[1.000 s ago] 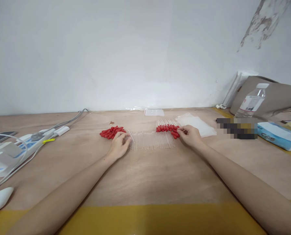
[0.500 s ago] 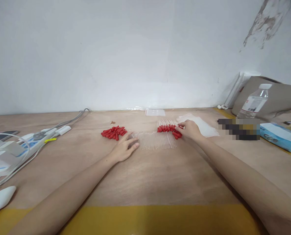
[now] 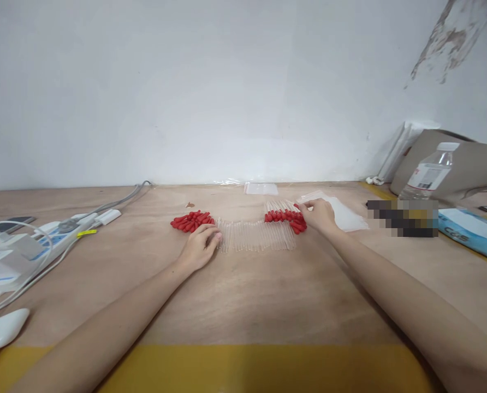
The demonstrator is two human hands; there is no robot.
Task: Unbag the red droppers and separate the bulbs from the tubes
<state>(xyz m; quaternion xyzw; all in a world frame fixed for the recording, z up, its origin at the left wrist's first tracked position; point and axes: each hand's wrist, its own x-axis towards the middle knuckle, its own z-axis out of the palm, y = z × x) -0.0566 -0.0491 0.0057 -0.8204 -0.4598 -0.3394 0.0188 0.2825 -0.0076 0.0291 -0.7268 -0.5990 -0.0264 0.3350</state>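
Observation:
My left hand [image 3: 196, 248] rests at the left end of a row of thin clear tubes [image 3: 255, 236], its fingers curled with thumb and fingertips close together. Whatever may be between them is hidden. Beside its fingers lies a pile of red rubber bulbs [image 3: 191, 221]. At the right, my right hand [image 3: 319, 214] is closed, with a red rubber bulb [image 3: 296, 206] at its fingertips. Just under that hand are more loose red bulbs [image 3: 298, 225]. A second row of clear tubes [image 3: 278, 206] lies behind, with red bulbs [image 3: 278, 216] along its near ends.
Flat clear plastic bags [image 3: 345, 213] lie right of my right hand, another bag [image 3: 261, 189] near the wall. At left stand a power strip [image 3: 55, 240] with cables and a white object [image 3: 4, 330]. At right are a bottle [image 3: 429, 172] and a blue-white pack [image 3: 473, 232].
My left hand has moved left along the row of tubes, and its fingers have drawn in. My right hand has stayed near its place, and a red bulb now shows raised at its fingertips.

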